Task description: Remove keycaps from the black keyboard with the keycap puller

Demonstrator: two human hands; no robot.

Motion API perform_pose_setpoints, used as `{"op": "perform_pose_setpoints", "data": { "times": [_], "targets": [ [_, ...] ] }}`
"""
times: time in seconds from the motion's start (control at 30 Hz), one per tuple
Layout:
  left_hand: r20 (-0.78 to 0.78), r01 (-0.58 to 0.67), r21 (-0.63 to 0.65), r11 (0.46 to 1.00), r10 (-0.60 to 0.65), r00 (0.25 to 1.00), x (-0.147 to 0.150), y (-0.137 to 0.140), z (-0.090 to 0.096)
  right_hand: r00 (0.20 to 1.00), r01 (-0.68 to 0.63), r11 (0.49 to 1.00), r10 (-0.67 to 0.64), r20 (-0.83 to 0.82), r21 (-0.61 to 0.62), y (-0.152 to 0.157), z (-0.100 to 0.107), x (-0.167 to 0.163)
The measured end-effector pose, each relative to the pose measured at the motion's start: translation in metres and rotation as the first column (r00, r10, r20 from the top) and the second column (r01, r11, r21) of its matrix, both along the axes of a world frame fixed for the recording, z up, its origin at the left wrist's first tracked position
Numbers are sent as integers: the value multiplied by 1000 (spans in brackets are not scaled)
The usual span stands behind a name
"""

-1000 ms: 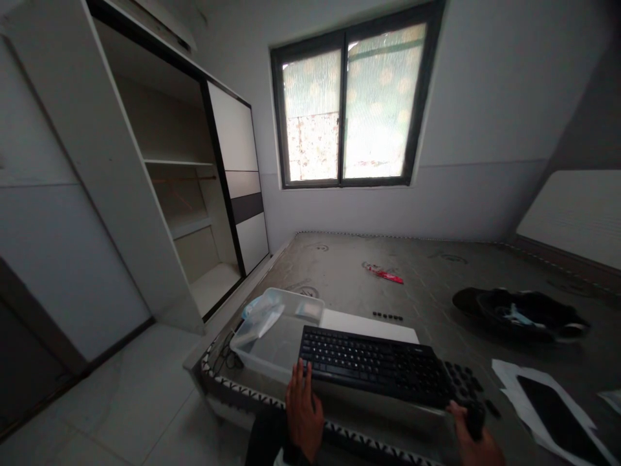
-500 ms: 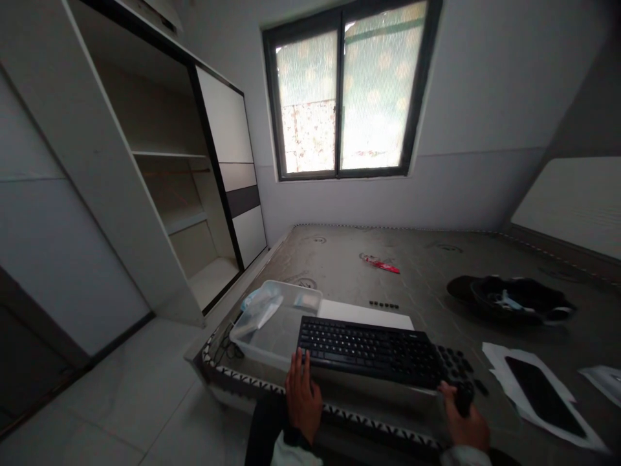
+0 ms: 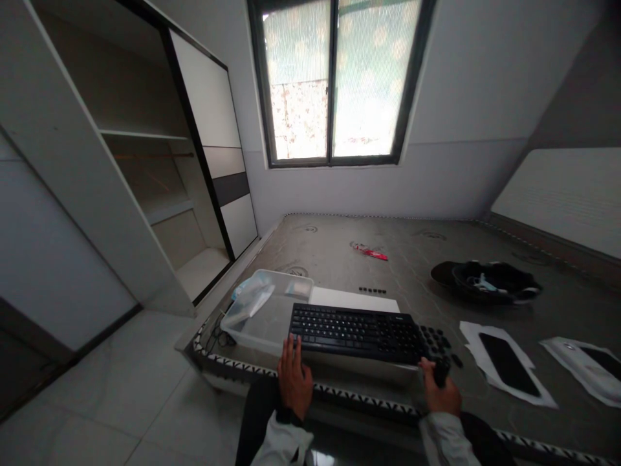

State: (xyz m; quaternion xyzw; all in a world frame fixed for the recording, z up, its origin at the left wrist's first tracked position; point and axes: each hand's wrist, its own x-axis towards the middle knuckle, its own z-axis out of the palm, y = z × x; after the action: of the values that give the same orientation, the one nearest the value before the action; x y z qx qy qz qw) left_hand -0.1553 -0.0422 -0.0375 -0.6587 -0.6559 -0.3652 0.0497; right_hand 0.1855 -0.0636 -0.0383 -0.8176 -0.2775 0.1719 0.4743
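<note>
At lower centre the black keyboard (image 3: pixel 356 333) lies near the mattress (image 3: pixel 339 259) front edge, open mattress beyond it. The left hand (image 3: pixel 294 382) rests flat, fingers spread, at its left end; the right hand (image 3: pixel 439 391) pinches a small dark object (image 3: pixel 440 371), too dim to identify.
</note>
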Motion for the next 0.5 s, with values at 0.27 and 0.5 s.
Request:
{"op": "perform_pose_setpoints", "data": {
  "times": [0.27,0.5],
  "targets": [
    [5,-1,2,1000,1,1000,1,-1,2,998,3,1000,-4,55,17,-3,7,-11],
    [3,-3,-6,1000,3,1000,1,-1,1,999,-32,999,32,2,2,-2,5,-4]
  ]
}}
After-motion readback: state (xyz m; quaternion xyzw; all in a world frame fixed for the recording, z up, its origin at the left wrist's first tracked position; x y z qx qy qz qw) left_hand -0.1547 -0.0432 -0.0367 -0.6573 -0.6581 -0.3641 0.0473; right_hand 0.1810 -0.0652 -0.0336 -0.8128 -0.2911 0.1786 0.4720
